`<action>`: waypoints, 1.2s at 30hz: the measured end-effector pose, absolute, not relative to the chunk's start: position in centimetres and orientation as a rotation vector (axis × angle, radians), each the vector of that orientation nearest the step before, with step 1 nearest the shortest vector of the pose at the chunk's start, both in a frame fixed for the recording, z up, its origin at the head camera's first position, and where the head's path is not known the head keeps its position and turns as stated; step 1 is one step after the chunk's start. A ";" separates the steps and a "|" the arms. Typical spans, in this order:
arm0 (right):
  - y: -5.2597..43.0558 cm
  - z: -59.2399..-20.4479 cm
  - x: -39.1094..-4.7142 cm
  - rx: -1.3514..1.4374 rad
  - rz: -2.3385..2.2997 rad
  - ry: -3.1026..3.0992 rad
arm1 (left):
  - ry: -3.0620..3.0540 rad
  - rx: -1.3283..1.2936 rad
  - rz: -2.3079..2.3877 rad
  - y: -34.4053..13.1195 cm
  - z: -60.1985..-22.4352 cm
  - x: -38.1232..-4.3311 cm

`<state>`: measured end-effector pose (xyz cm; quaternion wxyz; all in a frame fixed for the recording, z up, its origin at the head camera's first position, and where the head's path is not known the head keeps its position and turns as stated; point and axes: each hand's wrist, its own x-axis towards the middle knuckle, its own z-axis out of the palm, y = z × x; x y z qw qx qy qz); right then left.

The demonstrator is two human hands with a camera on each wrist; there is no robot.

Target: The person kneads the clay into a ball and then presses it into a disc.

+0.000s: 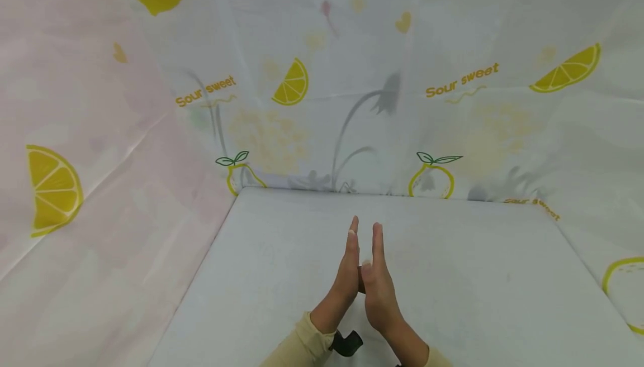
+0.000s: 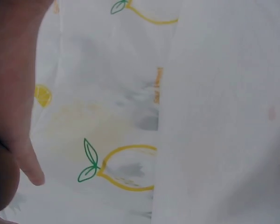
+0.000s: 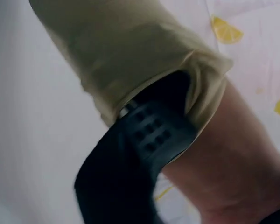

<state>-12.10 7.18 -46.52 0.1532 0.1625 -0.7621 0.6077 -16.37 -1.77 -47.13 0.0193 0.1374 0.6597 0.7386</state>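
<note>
Both hands are raised above the white table with palms facing and fingers straight, pointing forward. Between the palms is a small brown rounded lump [image 1: 361, 281], mostly hidden in the head view. My left hand [image 1: 348, 269] touches it from the left, and my right hand [image 1: 378, 289] from the right with the thumb alongside. In the left wrist view the brown lump [image 2: 2, 179] shows a smooth, curved side at the left edge, below the right hand [image 2: 11, 88]. What the lump is, I cannot tell. The right wrist view shows a forearm [image 3: 228, 154] but not the palms.
The white tabletop [image 1: 468, 277] spreads around the hands. Lemon-patterned curtains [image 1: 332, 132] stand behind it and along its sides. Black wrist mounts [image 1: 348, 344] stick out near the beige sleeves [image 1: 302, 342].
</note>
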 end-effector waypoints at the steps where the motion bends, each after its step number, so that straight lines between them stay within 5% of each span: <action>1: 7.2 -46.3 -12.0 0.482 1.733 -2.173 | 2.025 0.431 2.296 -1.8 -47.2 -16.4; 14: 9.4 -43.3 -13.4 0.558 1.698 -2.014 | 1.971 0.609 2.114 -0.7 -48.0 -14.9; 24: 11.2 -45.5 -15.6 0.416 1.878 -2.098 | 1.879 0.839 2.118 -1.2 -46.4 -14.2; 36: 8.0 -47.6 -12.5 0.482 1.875 -2.168 | 2.069 0.662 2.237 -1.9 -46.4 -15.5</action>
